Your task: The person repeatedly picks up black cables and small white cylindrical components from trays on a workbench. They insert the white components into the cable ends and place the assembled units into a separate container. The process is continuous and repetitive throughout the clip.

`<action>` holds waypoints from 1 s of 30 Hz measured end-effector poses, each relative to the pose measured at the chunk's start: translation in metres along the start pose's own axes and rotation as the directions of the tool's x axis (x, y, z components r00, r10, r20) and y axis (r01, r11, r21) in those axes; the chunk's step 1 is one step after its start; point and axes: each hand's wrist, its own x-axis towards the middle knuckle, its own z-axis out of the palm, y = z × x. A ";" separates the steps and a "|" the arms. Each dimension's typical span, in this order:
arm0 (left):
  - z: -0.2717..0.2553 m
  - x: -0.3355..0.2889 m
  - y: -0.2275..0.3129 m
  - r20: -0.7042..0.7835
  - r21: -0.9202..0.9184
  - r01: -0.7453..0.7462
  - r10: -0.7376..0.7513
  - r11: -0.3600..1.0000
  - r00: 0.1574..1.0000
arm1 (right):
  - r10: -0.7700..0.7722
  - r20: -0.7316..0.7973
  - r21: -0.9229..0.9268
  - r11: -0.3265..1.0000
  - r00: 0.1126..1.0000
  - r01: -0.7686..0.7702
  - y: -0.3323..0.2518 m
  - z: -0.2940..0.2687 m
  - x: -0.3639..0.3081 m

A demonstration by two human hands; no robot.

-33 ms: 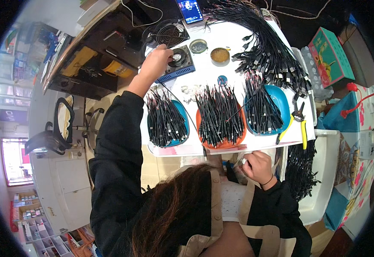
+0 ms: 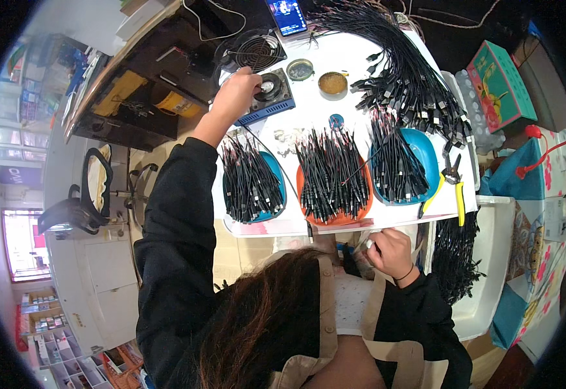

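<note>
My left hand is over a blue box with a round dark well, silvery in the middle, like a solder pot. Its fingers are curled together at the well's edge; what they hold, if anything, is hidden. In front of the table edge, my right hand is closed near my lap, with a small white spot by the fingers that I cannot make out. Black cable pieces with reddish bare ends fill a blue tray; more lie in an orange tray and a second blue tray.
Behind the box stands a black fan. A tin of amber stuff, a shallow round tin and a phone are nearby. Long black cables heap at far right. Yellow-handled pliers rest by a white bin.
</note>
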 end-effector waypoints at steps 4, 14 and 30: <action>0.000 0.003 0.001 0.032 0.015 0.037 -0.037 0.999 0.999 | -0.006 0.007 0.007 1.000 1.000 0.006 0.001 -0.002 0.000; 0.005 0.012 0.000 0.089 0.126 0.055 -0.067 0.990 0.994 | -0.013 -0.032 0.023 1.000 0.999 0.014 0.001 -0.004 -0.001; -0.086 -0.073 0.100 -0.536 -0.345 -0.149 -0.064 0.927 0.842 | 0.210 -0.024 0.322 0.927 0.977 -0.192 -0.025 -0.009 -0.014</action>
